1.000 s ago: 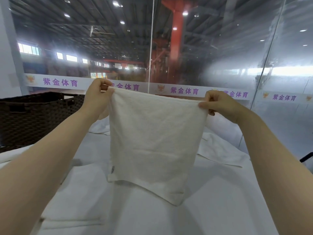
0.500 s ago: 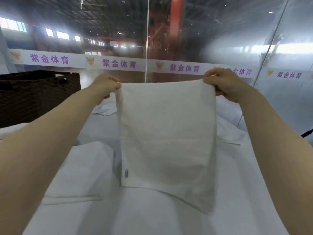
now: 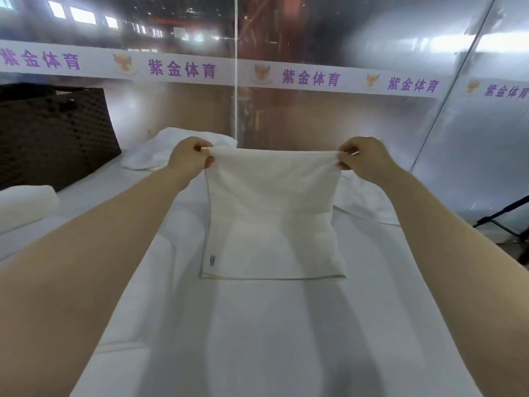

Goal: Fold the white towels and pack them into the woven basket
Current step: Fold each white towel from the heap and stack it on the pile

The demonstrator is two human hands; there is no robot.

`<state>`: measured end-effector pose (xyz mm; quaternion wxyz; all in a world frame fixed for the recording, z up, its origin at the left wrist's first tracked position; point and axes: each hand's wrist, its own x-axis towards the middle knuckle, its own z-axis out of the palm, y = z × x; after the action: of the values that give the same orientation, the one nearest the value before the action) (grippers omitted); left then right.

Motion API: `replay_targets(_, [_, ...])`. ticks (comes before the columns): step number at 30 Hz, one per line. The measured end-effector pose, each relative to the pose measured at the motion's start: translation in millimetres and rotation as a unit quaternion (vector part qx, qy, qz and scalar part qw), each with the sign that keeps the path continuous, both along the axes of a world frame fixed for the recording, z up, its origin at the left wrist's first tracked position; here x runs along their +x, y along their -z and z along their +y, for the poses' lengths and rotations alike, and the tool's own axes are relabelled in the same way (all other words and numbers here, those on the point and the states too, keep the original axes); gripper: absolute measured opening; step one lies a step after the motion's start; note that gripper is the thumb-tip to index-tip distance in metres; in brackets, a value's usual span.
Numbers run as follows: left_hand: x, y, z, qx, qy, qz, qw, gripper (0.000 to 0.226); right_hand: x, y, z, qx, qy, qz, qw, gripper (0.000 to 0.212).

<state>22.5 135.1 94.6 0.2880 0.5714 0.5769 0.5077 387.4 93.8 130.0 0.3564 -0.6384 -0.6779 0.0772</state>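
- Table (image 3: 257,339), white-covered, carries everything.
- Woven basket (image 3: 54,136) stands far left.
- White towel (image 3: 272,224), folded, lower edge on the table.
- Left hand (image 3: 187,159) and right hand (image 3: 362,157) pinch its upper corners.

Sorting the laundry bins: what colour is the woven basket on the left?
Dark brown, a woven pattern; the basket shows in the head view.

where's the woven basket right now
In the head view, the woven basket sits far left on the white surface, beyond the left hand and beside a crumpled towel.
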Motion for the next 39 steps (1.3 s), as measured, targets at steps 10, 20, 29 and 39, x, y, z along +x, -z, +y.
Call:
replay_targets(10, [-6.8, 76.6, -62.0, -0.070, 0.062, 0.249, 0.964, 0.022, 16.0, 102.8, -55.5, -0.118, -0.018, 0.123, 0.985, 0.006])
replay_targets(20, [-13.8, 135.3, -109.0, -0.103, 0.142, 0.245, 0.953, 0.021, 24.1, 168.9, -107.3, -0.169, -0.025, 0.218, 0.961, 0.006])
replay_targets(29, [-29.2, 138.8, -119.0, -0.087, 0.221, 0.317, 0.918, 0.015, 33.5, 183.4, -124.0, -0.131, -0.071, 0.134, 0.980, 0.015])
replay_targets(39, [-39.5, 138.7, -126.5, -0.084, 0.305, 0.340, 0.886, 0.023, 43.7, 184.8, -131.6, -0.096, -0.184, 0.022, 0.978, 0.020])
